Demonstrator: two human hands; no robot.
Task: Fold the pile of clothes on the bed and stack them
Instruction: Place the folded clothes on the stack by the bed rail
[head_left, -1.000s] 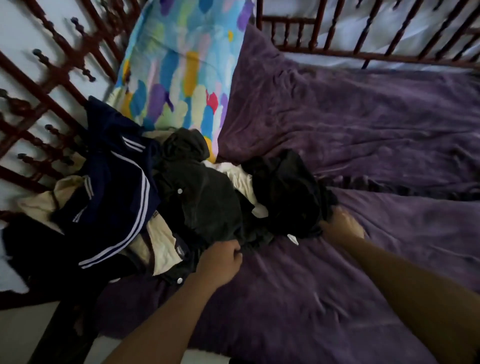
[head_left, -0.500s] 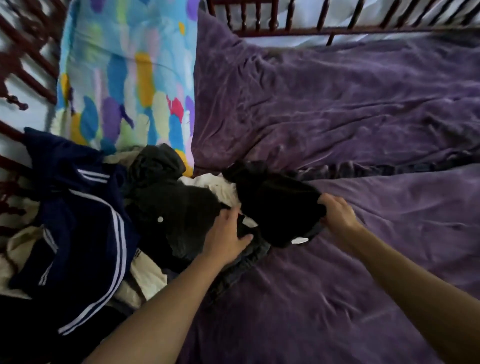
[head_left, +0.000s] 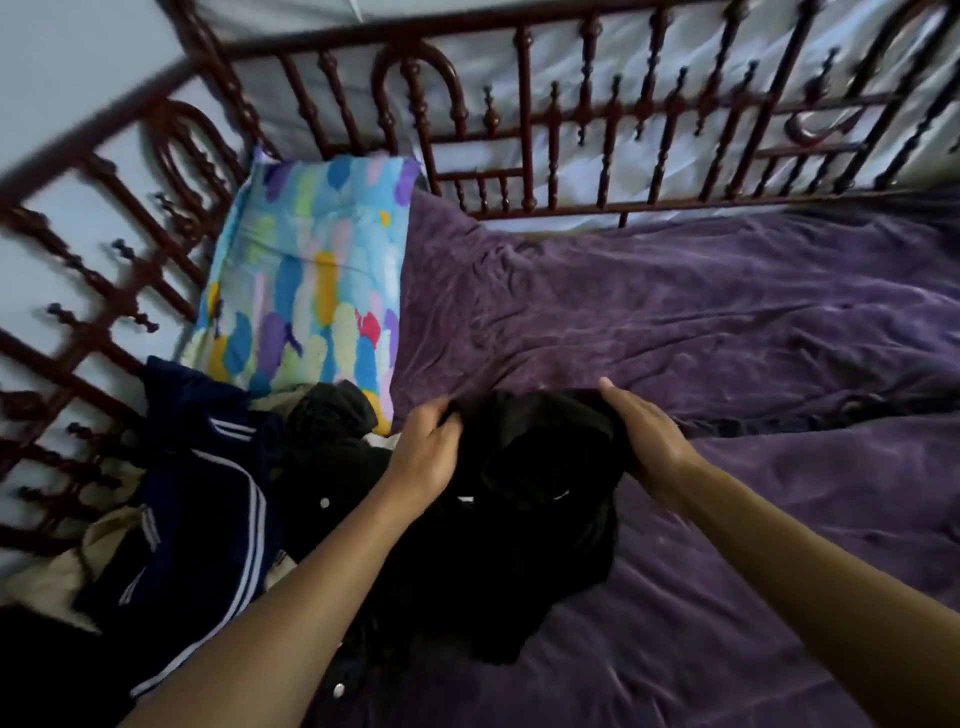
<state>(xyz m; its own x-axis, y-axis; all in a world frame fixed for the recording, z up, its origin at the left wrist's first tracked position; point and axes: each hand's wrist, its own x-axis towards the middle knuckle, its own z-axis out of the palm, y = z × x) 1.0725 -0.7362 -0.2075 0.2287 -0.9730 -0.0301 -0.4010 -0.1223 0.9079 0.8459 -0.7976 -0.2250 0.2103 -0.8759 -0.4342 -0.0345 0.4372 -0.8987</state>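
A black garment (head_left: 524, 499) hangs lifted above the purple bed, held at its top edge by both hands. My left hand (head_left: 423, 460) grips its upper left corner with curled fingers. My right hand (head_left: 647, 441) holds its upper right edge, fingers wrapped over the cloth. The rest of the pile lies at the left: a navy jacket with white stripes (head_left: 202, 519), a dark grey garment with snap buttons (head_left: 327, 452) and some cream cloth (head_left: 62, 571) underneath.
A purple blanket (head_left: 701, 338) covers the bed, wrinkled, stretching to the right. A colourful pillow (head_left: 306, 291) leans at the head end. A dark red metal bed frame (head_left: 524, 140) runs along the far side and the left.
Both hands have raised the black garment off the pile and spread it between them. My left hand moved from the dark grey garment to the black one. The view tilted up.
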